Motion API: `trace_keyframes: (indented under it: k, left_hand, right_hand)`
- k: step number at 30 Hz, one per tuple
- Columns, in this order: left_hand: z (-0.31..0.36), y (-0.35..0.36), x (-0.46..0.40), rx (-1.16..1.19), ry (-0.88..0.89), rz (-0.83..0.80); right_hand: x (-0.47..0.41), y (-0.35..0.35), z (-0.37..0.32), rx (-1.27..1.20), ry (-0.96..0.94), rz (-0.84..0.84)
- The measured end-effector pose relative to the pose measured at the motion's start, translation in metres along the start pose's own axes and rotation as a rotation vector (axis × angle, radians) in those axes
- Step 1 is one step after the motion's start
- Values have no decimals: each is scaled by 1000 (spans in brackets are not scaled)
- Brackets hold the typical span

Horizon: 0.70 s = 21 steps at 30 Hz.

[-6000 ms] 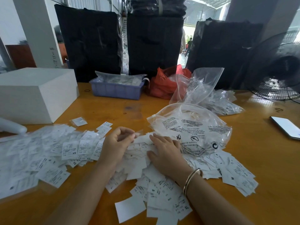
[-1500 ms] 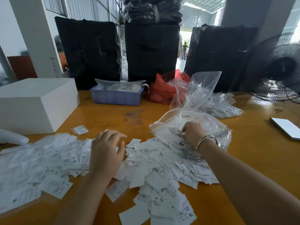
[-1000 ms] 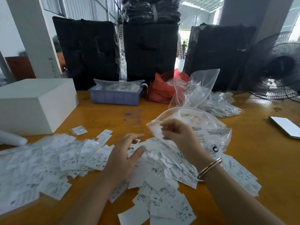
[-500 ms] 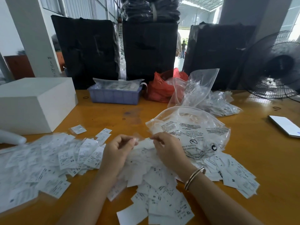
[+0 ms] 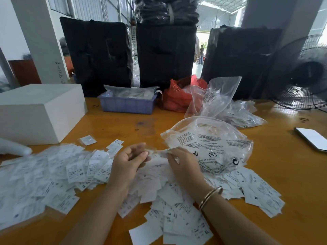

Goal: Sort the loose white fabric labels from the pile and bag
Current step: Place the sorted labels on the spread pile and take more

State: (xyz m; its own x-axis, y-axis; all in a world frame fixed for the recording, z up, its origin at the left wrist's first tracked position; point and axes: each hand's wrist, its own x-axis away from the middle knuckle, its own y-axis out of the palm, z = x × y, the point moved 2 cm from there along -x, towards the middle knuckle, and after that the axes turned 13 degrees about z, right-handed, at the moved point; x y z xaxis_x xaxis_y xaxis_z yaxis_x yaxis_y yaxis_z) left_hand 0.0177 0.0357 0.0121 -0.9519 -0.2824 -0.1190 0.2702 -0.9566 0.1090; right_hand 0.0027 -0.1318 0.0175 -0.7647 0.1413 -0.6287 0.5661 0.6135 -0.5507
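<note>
Here, labels (image 5: 155, 175) (loose) under fingers (image 5: 141, 153)

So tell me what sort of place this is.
Probably a garment factory or packing warehouse: black wrapped bales stand behind the wooden table, size-marked white labels lie heaped on it, and corrugated shed walls rise behind.

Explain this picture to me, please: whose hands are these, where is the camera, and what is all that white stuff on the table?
No machine here: a person wears one camera on the head, looking down at their own hands. The left hand and right hand meet over a pile of white fabric labels on an orange table; each seems to pinch a label between them, though blur hides details. Beside the right hand lies a clear printed bag. Farther back stand a white box, blue tray, red bag and fan; a phone lies right.
</note>
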Motion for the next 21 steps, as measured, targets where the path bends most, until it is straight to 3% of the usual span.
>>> trace_keyframes:
  k: [4, 7, 12, 17, 21]
  left_hand:
    - [1, 0, 3, -26, 24, -33]
    - [1, 3, 6, -44, 46, -58]
    - [1, 5, 7, -98, 112, -125]
    - [2, 10, 13, -275, 282, -332]
    - [-1, 12, 13, -303, 277, -343]
  right_hand:
    - [7, -8, 4, -316, 273, 84]
    - [9, -12, 6, -499, 367, 120]
    - [11, -13, -2, -384, 262, 70]
    - [13, -9, -11, -326, 158, -98]
    - [11, -10, -13, -397, 188, 26]
